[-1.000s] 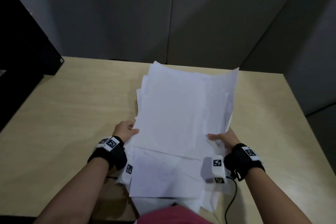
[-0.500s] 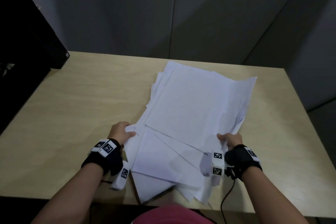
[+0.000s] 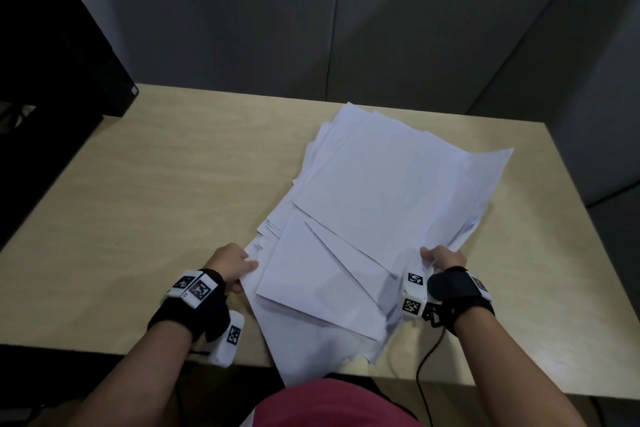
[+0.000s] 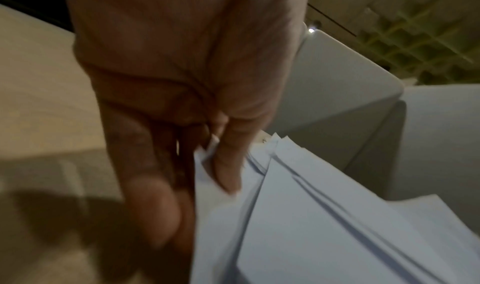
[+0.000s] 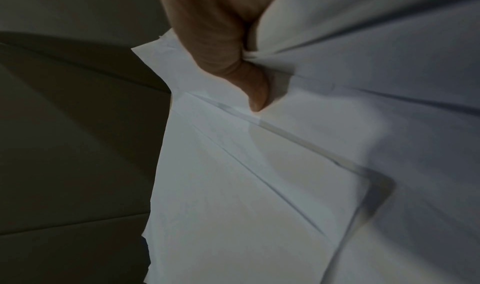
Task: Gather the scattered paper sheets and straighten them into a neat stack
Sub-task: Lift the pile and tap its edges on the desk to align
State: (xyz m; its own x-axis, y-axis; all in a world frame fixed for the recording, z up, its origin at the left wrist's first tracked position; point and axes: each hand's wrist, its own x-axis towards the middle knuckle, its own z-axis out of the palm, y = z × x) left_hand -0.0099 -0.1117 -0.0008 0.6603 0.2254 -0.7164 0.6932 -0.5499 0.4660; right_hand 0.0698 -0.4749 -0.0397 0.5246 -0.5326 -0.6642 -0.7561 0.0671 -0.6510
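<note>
A loose, fanned pile of white paper sheets [image 3: 381,204] lies on the light wooden table [image 3: 166,191], right of centre, its sheets skewed at different angles and its near corner hanging over the front edge. My left hand [image 3: 232,265] holds the pile's near left edge; in the left wrist view the thumb pinches the paper sheets [image 4: 324,216] against the fingers [image 4: 153,196]. My right hand [image 3: 441,258] grips the near right edge, and in the right wrist view its thumb presses into the crumpled paper sheets [image 5: 259,175].
A black cabinet [image 3: 52,55] stands at the table's far left corner. Grey wall panels [image 3: 346,17] rise behind the table. A black cable [image 3: 424,367] runs from my right wrist over the front edge. The person's pink top [image 3: 332,402] is at the bottom.
The pile has swung to the right and come down toward the table, its far end now pointing to the right rear. Both hands keep hold of its near edges.
</note>
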